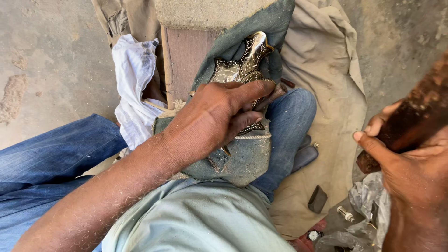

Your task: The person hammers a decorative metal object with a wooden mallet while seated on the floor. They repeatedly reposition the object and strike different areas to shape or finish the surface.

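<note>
left hand (pixel 219 116) pins ornate metal piece (pixel 242 70); right hand (pixel 410 163) grips perhaps a mallet (pixel 415 121).

An informal floor-level metalworking spot — a craft workshop set on bare ground. The rough concrete floor (pixel 51 56) shows at 10 and 2 o'clock; a tan cloth (pixel 326 88) is spread over it as a work mat. An engraved brass-and-silver ornament (pixel 242 65) rests on a padded block (pixel 186 51) at 12 o'clock, over the worker's lap. Small tool bits and a plastic bag (pixel 368 200) lie loose at 4 o'clock — no worktop in view.
</note>
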